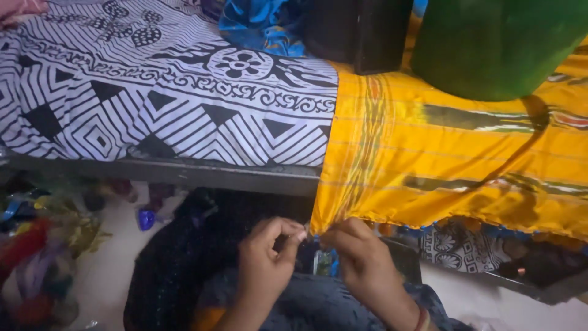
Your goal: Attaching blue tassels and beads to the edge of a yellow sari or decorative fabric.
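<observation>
Head view, looking down at a bed edge. The left hand (264,260) and right hand (361,260) meet at the lower corner of a yellow cloth (429,165) hanging over the bed frame (184,173); the fingers of both pinch its beaded hem. Beside it lies a black-and-white patterned sheet (153,92). A green cylinder (496,43) rests on the yellow cloth.

Dim, soft indoor light; brightest on the draped yellow silk cloth (429,165). Deep shadow under the bed; blurred, smeared lower corners.
</observation>
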